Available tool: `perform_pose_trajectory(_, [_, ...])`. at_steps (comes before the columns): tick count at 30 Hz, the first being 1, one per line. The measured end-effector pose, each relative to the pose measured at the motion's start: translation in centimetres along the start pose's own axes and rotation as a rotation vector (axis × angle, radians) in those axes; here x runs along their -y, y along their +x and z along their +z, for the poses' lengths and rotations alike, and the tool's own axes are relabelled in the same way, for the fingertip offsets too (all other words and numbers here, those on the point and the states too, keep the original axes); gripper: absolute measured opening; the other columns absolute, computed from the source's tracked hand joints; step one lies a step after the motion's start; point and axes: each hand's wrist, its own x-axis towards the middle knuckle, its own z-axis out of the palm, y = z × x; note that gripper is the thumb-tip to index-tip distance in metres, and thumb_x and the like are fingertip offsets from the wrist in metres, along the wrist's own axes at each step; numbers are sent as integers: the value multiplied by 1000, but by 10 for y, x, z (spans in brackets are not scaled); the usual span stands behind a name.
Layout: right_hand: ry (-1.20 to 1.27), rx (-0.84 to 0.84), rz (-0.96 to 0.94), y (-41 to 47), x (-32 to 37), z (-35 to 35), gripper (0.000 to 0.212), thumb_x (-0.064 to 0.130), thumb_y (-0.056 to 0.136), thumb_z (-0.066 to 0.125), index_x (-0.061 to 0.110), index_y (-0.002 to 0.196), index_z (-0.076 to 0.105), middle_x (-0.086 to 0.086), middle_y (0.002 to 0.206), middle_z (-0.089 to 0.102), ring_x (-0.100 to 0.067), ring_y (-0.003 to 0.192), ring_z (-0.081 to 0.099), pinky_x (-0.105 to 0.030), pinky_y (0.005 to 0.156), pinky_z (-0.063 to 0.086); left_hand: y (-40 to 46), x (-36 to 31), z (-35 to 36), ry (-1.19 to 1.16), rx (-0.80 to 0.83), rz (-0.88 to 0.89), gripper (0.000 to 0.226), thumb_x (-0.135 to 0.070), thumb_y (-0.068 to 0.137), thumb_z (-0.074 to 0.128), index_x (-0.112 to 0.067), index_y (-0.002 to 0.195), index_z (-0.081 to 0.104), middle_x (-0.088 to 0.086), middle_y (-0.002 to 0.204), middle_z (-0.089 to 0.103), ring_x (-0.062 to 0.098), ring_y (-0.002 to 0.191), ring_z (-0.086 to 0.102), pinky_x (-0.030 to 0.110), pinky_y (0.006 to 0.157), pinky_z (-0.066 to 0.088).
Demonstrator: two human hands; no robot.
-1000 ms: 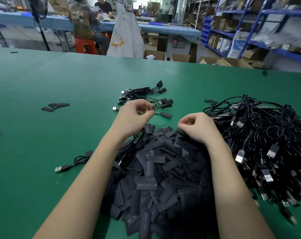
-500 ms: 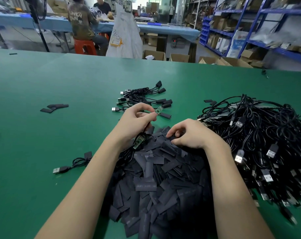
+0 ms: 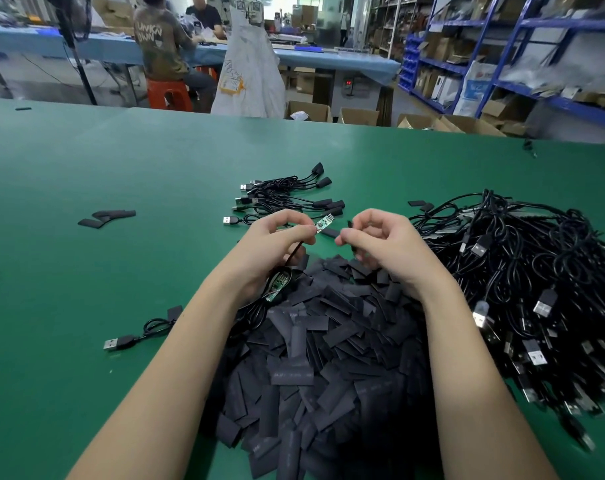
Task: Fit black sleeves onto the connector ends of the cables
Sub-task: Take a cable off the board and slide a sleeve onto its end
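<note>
Green matting [image 3: 86, 341] covered the work table, and nearest the operator lay a heap of loose black sleeves [image 3: 328, 358], spilling between both forearms. Just left of it, one cable with a bare USB plug [image 3: 116, 342] lay alone.

Above the far edge of the heap, the left hand [image 3: 277, 244] pinched a cable just behind its exposed circuit-board end [image 3: 324, 222], board tip pointing right; a second bare board [image 3: 277, 287] hung below the same palm. The right hand [image 3: 380, 244] was curled, finger and thumb pinching a single sleeve [image 3: 352, 237], largely hidden, a short gap from the board tip.

Judged procedure: squeeze the flat sleeve by its edges so its mouth opens, align that mouth with the board, then slide on without catching the components. The left pinch should sit close behind the board to prevent bending.

To the right, a large tangle of unsleeved cables [image 3: 519, 289] touched the heap; stray loops could snag the right wrist. Beyond the hands lay a small group of finished cables [image 3: 287, 195], black caps fitted. A few loose sleeves [image 3: 107, 216] sat far left. Farther off stood a blue bench [image 3: 328, 60], seated workers and blue shelving [image 3: 502, 46].
</note>
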Motion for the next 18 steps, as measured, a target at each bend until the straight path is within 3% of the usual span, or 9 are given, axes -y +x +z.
perform_pose_trajectory(6, [363,-24,20,-4,4,6,26,25,78,83,18,100,70,-4,100,78,-12,71,70,-18,55,52,0,-1,0,-83,66,-11,9,-11,94,67,-16,88,67,0,74,65,12,56,51,17,54,45])
perform_pose_trajectory(12, [577,-67,23,-7,5,7,33,32,58,88,23,89,83,-3,101,78,-12,83,75,-17,67,57,0,0,1,-97,123,0,7,-11,95,66,-16,89,66,-1,75,65,10,55,51,17,52,43])
perform_pose_trajectory(18, [737,-113,11,-6,7,15,14,21,74,77,18,88,80,-3,96,79,-9,87,74,-20,68,57,-1,-2,5,-132,170,-16,7,-11,95,65,-15,90,65,-2,73,65,9,55,50,16,51,42])
